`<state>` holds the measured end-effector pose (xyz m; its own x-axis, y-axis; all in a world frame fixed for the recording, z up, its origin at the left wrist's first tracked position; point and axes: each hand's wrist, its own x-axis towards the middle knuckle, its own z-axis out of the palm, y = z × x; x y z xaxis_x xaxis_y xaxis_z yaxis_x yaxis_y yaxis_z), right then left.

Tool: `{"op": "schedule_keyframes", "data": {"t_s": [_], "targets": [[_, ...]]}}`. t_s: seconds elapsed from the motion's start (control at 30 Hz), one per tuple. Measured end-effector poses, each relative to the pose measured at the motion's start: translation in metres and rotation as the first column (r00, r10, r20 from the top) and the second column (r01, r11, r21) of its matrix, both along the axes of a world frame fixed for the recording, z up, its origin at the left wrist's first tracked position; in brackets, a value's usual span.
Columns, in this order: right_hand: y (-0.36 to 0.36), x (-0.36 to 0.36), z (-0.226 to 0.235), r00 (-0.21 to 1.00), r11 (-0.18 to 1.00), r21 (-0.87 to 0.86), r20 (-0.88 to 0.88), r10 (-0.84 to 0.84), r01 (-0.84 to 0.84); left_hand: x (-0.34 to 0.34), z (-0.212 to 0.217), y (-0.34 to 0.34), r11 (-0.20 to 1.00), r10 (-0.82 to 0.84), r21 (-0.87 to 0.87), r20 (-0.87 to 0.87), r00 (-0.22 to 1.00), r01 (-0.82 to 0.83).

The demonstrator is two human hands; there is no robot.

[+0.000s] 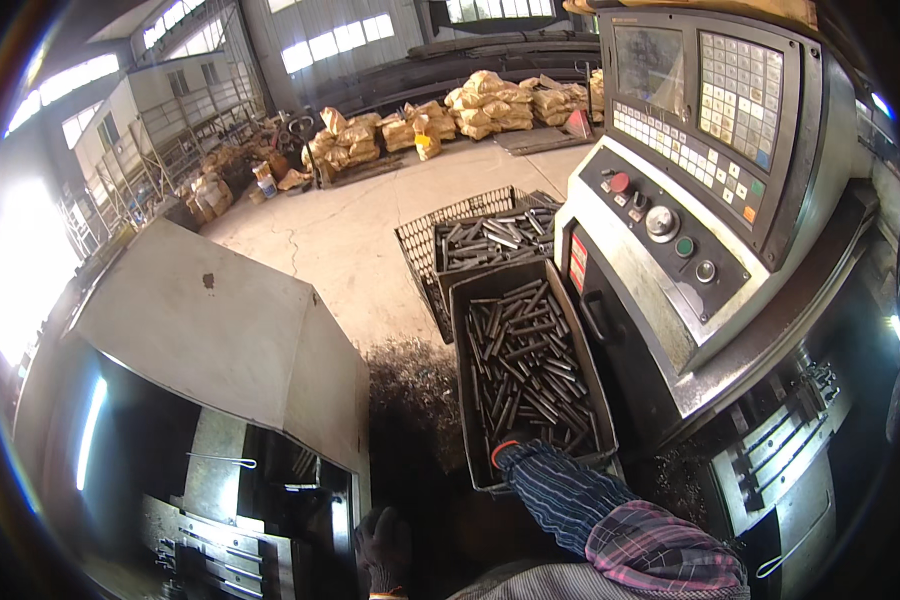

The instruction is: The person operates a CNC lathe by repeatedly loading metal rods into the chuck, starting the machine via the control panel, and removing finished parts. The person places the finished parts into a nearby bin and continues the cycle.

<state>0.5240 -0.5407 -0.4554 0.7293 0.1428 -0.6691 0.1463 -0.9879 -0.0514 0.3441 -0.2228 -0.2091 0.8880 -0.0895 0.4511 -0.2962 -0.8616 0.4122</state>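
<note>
My right arm, in a dark striped sleeve cuff [560,490] and a plaid sleeve, reaches down into the near end of a deep metal bin [462,400]. The bin is heaped with dark metal rods [530,350], all short and lying in many directions. At its near edge, my right hand [512,440] shows little more than an orange glove cuff; its fingers are lost in dark shadow among the rods. My left hand [382,545], in a dark glove, hangs low beside the left machine's corner. Its fingers are too dark to read.
To the right stands a machine control panel [660,220] with keys, knobs and a screen. A pale machine cover [210,310] fills the left. Behind the bin, a wire crate [420,240] holds more rods. Metal shavings [410,390] litter the floor; yellow sacks [490,100] are piled at the back.
</note>
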Motion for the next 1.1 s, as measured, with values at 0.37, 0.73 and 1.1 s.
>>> {"op": "schedule_keyframes", "data": {"t_s": [0.37, 0.73, 1.1], "targets": [[-0.025, -0.015, 0.03, 0.997, 0.996, -0.069, 0.049, 0.057, -0.054, -0.006, -0.002, -0.008, 0.997, 0.069, -0.03, -0.14, 0.988, -0.074], [-0.113, -0.198, 0.253, 0.775, 0.714, 0.675, 0.345, -0.53, 0.188, 0.028, 0.033, -0.167, 0.912, -0.382, -0.151, 0.034, 0.924, 0.383], [-0.211, -0.471, 0.293, -0.19, 0.122, 0.993, 0.118, -0.975, -0.005, -0.072, 0.1, -0.421, -0.042, -0.992, -0.174, 0.123, -0.02, 0.984]]}}
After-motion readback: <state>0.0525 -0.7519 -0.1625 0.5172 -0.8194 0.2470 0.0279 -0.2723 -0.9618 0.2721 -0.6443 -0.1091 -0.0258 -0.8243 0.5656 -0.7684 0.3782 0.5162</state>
